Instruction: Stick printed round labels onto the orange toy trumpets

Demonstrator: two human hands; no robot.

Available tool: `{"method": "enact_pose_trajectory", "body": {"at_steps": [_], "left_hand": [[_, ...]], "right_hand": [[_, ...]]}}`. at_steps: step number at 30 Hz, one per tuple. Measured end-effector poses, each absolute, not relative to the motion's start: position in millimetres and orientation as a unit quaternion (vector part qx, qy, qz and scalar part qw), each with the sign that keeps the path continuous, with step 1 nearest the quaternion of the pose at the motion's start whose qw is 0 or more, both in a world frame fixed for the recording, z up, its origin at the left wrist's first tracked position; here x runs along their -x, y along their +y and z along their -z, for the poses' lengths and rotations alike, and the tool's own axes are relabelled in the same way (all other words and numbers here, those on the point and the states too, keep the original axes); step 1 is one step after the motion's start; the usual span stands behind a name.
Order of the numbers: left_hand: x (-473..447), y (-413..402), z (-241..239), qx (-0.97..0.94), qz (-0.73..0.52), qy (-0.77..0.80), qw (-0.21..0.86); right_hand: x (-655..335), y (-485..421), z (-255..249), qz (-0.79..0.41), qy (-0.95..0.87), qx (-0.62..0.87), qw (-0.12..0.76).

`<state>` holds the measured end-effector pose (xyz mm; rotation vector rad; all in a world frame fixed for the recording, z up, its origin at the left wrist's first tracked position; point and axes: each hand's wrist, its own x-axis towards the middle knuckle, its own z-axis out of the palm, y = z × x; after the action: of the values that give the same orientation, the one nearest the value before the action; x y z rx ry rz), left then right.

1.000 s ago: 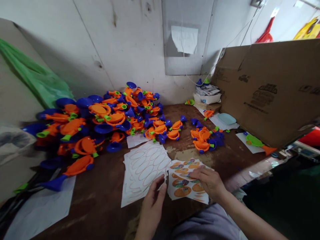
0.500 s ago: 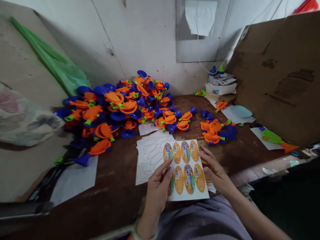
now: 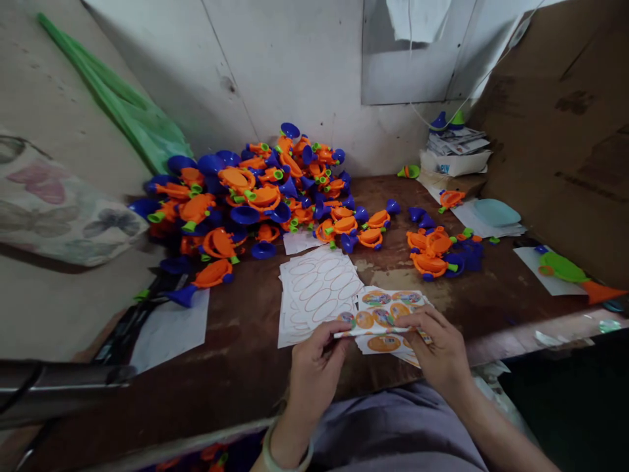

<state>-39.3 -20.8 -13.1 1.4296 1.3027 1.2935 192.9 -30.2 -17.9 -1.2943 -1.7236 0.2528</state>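
Lifted since before, the sticker sheet (image 3: 381,321) bows, edges pinched by the left hand (image 3: 317,373) and right hand (image 3: 442,344).

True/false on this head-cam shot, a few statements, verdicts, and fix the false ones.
1. The left hand and right hand both hold a printed sticker sheet. True.
2. The oval-outline sheets lie on top of the toy pile. False: they lie on the table, in front of the pile.
3. A bangle circles the left wrist. True.
4. The toys are all green. False: they are mainly orange and blue, with small green parts.
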Motion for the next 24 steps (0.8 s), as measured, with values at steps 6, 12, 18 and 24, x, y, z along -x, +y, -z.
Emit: {"method": "enact_pose_trajectory", "body": {"at_steps": [6, 12, 18, 24], "left_hand": [[31, -24, -3, -0.605, -0.515, 0.466, 0.389], [24, -32, 1, -0.642, -0.467, 0.450, 0.409], [22, -34, -4, -0.516, -0.436, 0.431, 0.598], [31, -14, 3, -0.398, -0.493, 0.506, 0.585]], "right_hand": [[-178, -33, 0, 0.043, -0.742, 0.547, 0.384], [-160, -29, -18, -0.064, -0.805, 0.414, 0.419], [-162, -20, -11, 0.005, -0.794, 0.373, 0.480], [-159, -37, -20, 0.006, -0.870, 0.256, 0.421]]}}
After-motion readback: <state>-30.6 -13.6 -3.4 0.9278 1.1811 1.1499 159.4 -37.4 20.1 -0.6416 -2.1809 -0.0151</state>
